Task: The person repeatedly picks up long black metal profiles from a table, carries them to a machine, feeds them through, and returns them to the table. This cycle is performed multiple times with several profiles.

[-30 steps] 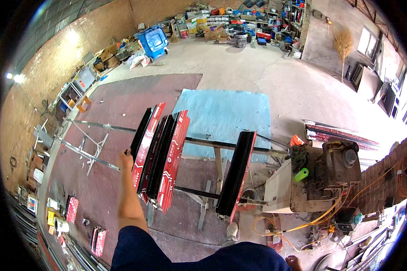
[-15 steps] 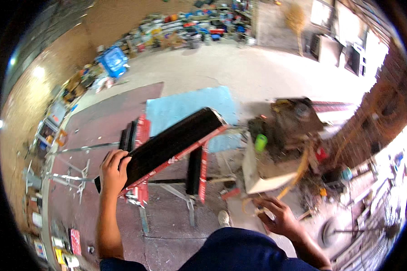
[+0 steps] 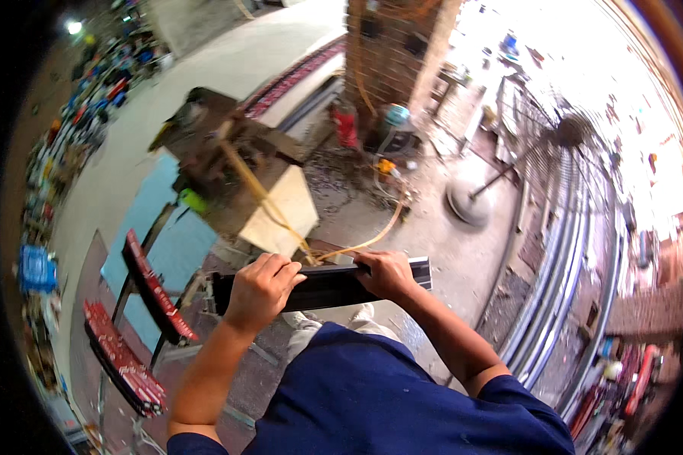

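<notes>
A long black profile bar [image 3: 328,289] lies crosswise in front of my body, with a pale edge at its right end. My left hand [image 3: 262,294] is closed around it left of its middle. Toward the right end, my right hand [image 3: 387,274] also grips the bar, fingers curled over its far edge. A small dark thing shows at the right fingers, too unclear to name. Just beyond the hands runs a thin yellow hose [image 3: 372,240]; whether it touches them I cannot tell.
Red-and-black profile bars [image 3: 155,288] rest on metal stands at the left. Ahead stands a cluttered workbench [image 3: 228,152] with a pale board [image 3: 284,212]. A large pedestal fan [image 3: 558,136] and long metal tubes [image 3: 546,280] are at the right, near a brick pillar [image 3: 391,57].
My view has turned right. The black bar, held by my left hand alone before, has come round in front of me, and my right hand has taken hold of it.
</notes>
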`<state>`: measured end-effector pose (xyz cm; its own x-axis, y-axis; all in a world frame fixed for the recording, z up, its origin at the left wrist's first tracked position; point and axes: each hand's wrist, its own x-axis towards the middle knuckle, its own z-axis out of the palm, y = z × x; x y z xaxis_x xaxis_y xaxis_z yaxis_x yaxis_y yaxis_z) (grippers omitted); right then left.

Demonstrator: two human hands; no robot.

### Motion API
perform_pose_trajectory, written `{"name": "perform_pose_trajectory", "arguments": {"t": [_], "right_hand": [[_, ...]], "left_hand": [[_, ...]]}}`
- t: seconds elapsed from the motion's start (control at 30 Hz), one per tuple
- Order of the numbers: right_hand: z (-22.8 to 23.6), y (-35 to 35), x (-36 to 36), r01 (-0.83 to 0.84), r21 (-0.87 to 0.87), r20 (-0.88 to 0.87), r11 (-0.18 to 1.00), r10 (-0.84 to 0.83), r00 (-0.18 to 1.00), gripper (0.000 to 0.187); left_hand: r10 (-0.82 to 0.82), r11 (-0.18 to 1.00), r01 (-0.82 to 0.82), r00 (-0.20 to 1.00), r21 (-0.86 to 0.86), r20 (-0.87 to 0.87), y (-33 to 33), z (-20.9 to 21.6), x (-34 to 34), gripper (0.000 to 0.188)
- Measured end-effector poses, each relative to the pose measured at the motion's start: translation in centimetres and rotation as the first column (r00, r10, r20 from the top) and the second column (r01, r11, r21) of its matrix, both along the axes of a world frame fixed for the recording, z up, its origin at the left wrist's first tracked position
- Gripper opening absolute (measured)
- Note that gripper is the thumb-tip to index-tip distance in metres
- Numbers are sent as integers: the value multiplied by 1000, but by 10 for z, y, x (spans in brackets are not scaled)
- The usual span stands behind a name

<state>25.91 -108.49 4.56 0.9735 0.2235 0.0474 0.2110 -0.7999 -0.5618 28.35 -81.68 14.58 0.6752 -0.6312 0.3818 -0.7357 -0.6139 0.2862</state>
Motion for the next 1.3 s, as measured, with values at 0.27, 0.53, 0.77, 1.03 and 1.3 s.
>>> {"name": "perform_pose_trajectory", "arguments": {"t": [0.27,0.53,0.77,1.03,1.3], "right_hand": [[-197,-170,-218,660,-197,-373,725,-678,634,22],[-287,-239,-354,658,-619,-518,429,-853,69,28],[-315,-262,-358,339,-810,-547,478,-824,-147,27],[-291,-264,-337,292,-797,-596,529,-767,-236,33],[-287,-270,-332,284,-786,-611,549,-761,-219,33]], "left_hand": [[53,998,-61,968,-24,-247,-41,-83,-35,12],[292,940,-63,661,336,-691,51,-213,-102,19],[371,929,-211,513,305,-774,49,-199,-100,19],[453,890,-274,435,365,-778,62,-204,-89,23],[432,898,-261,383,353,-816,58,-217,-85,23]]}}
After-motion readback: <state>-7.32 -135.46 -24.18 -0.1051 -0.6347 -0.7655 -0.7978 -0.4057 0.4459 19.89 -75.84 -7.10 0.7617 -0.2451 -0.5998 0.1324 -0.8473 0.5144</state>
